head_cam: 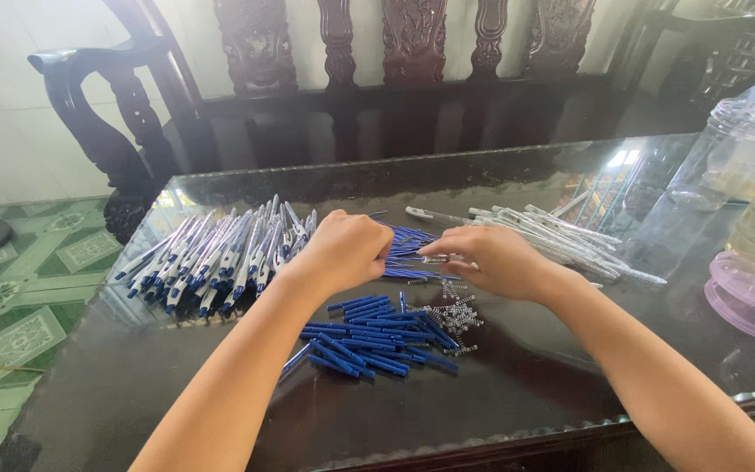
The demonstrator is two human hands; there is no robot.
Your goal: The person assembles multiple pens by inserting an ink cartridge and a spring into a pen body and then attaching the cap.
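Nearest, low in the middle of the frame, a heap of blue pen barrels (377, 336) lies on the dark glass counter (526, 393), with a scatter of small springs (456, 316) just to its right. Above them the two hands meet at mid-frame. The left hand (345, 249) is curled shut, and what it grips is hidden. The right hand (495, 260) pinches a thin pen part (434, 259) between its fingers (456, 253), its long axis running sideways toward the left hand, which sits just beside its tip. Farther off, assembled white-and-blue pens (220, 253) fan out at left, clear white tubes (561, 232) at right.
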